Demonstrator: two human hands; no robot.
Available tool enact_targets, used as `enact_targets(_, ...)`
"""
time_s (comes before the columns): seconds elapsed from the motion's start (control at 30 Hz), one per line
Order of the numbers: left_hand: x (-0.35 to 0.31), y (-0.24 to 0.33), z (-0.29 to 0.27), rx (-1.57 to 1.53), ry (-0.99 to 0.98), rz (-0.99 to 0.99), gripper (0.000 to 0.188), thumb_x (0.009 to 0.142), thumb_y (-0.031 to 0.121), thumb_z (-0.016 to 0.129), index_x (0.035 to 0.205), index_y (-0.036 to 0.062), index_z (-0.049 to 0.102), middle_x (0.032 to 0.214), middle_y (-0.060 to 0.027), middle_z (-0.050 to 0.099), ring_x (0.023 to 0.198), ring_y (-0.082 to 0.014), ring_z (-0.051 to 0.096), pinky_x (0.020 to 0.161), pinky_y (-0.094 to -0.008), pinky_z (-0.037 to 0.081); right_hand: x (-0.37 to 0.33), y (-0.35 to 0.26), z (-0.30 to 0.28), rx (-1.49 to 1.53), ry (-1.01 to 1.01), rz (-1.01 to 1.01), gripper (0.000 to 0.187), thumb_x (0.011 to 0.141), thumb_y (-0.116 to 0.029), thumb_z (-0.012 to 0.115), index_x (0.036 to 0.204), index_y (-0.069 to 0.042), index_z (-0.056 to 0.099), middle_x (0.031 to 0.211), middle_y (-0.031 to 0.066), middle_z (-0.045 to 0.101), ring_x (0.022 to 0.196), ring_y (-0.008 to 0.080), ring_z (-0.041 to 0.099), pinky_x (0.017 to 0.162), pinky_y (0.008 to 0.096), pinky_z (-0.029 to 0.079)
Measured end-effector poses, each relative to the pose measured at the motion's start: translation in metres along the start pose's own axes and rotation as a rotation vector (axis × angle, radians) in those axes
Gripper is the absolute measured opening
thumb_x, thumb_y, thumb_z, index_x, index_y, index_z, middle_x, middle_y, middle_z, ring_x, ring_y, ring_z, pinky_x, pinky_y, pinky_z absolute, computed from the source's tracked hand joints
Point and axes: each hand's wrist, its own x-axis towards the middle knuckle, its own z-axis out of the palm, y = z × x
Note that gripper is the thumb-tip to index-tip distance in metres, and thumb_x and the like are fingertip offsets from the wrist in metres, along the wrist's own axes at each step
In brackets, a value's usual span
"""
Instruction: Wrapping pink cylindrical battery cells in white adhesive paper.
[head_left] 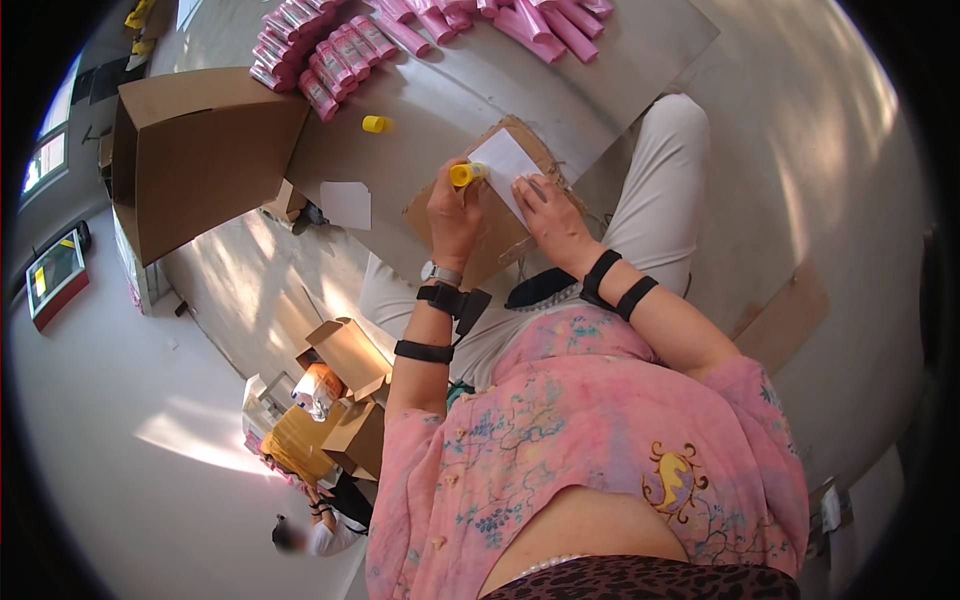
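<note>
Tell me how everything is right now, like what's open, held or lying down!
Left grip: closed around the yellow tube.
Yellow tube: held at the white sheet.
Right grip: resting on the white sheet.
White sheet: lying on brown cardboard.
Small yellow piece: loose on the grey table.
Pink packs: heaped together.
Small carton: open.
Watch: worn on the left wrist.

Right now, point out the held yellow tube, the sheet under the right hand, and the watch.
Yellow tube [463, 174], head view: round end.
White sheet [503, 160], head view: uncovered middle.
Watch [446, 273], head view: strap.
</note>
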Motion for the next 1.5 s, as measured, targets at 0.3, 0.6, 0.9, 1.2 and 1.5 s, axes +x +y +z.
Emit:
enact_targets(0.3,0.033,0.004,0.028,0.026,0.034,0.15,0.037,0.09,0.001,0.072,0.125,0.0038,0.058,0.106,-0.0222,0.069,0.096,-0.045,0.067,0.081,-0.0463,0.055,0.002,-0.003,-0.004,0.004,-0.026,-0.025,0.05,0.086,-0.005,0.057,0.135,0.008,0.057,0.137,0.016,0.057,0.131,0.0331,0.051,0.114,0.0388,0.046)
enact_targets(0.6,0.016,-0.006,0.008,0.023,0.059,0.094,0.034,0.092,0.002,0.071,0.123,0.004,0.058,0.103,-0.0204,0.07,0.095,-0.0429,0.068,0.081,-0.0434,0.055,0.003,-0.004,-0.008,-0.002,-0.011,-0.009,0.049,0.086,-0.004,0.057,0.133,0.008,0.058,0.137,0.0158,0.056,0.132,0.0327,0.05,0.114,0.0387,0.046)
enact_targets(0.9,0.034,0.0,0.02,0.125,0.018,0.139,0.034,0.095,0.002,0.07,0.125,0.0061,0.055,0.105,-0.0187,0.072,0.096,-0.0386,0.073,0.08,-0.0419,0.057,0.003,-0.001,-0.006,0.032,-0.009,-0.013,0.05,0.085,-0.004,0.058,0.133,0.009,0.058,0.136,0.0153,0.056,0.132,0.0331,0.05,0.114,0.0385,0.046)
enact_targets(1.2,0.033,-0.002,0.016,0.048,0.064,0.104,0.034,0.091,0.001,0.071,0.122,0.0048,0.057,0.103,-0.0197,0.069,0.094,-0.0412,0.069,0.08,-0.0436,0.055,0.003,-0.003,-0.008,0.005,-0.022,0.005,0.049,0.087,-0.005,0.057,0.134,0.008,0.058,0.136,0.0155,0.057,0.133,0.0326,0.05,0.114,0.0386,0.046)
enact_targets(1.5,0.031,-0.012,0.003,0.036,0.024,0.101,0.034,0.092,0.0,0.07,0.122,0.0047,0.057,0.104,-0.0203,0.069,0.094,-0.0418,0.068,0.081,-0.0434,0.055,0.003,-0.001,-0.007,0.008,-0.023,-0.007,0.049,0.086,-0.005,0.058,0.133,0.008,0.058,0.136,0.0155,0.057,0.133,0.0329,0.05,0.114,0.0386,0.046)
